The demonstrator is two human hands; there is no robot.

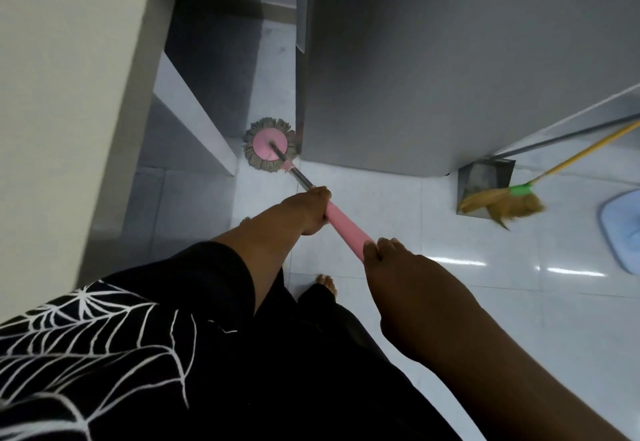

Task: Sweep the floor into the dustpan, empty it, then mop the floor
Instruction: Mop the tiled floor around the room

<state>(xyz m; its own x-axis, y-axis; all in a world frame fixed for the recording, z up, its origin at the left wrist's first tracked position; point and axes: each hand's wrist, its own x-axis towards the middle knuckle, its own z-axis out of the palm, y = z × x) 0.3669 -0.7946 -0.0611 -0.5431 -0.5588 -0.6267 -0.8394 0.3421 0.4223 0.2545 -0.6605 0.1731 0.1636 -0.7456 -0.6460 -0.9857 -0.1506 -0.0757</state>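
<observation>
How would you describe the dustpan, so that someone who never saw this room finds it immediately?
Find the big grey cabinet on the right. At its lower right corner, the dustpan stands on the white tiled floor. It is the dark metal scoop directly behind the straw broom with the green collar, not the round pink mop head.

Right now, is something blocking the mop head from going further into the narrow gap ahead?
Nothing visible lies on the floor of the gap. The mop head already touches the grey cabinet corner on its right, and the white shelf unit stands close on its left, so the passage is tight.
</observation>
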